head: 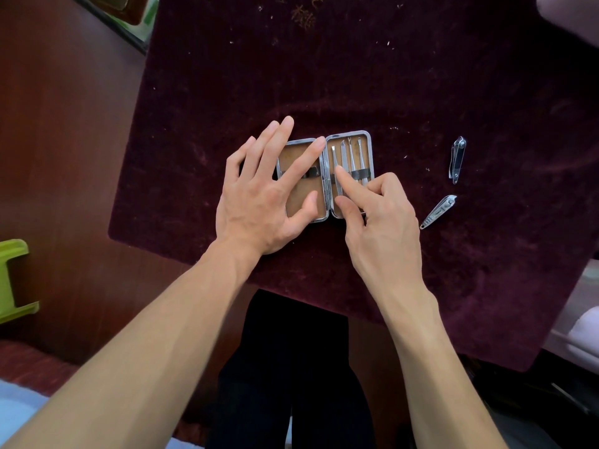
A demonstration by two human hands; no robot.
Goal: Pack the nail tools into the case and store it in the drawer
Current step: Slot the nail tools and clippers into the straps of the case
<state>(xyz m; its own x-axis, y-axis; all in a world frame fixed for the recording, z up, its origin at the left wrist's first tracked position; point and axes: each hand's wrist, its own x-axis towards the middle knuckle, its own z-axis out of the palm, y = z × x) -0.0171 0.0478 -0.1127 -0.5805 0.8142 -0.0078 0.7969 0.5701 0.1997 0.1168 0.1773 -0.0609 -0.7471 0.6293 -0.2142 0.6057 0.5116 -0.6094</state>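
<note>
The right hand (379,215) has its grip pinched on the tweezers (337,176); the left hand (262,192), fingers apart, steadies the case (324,176). Forcing the tweezers could dislodge neighbouring tools.

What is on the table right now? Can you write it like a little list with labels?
case: open case on dark red cloth
in case: four thin tools under a strap, right half
left hand: left hand flat on left half
right hand: right hand pressing tweezers
outside case: two nail clippers, to the right
</note>
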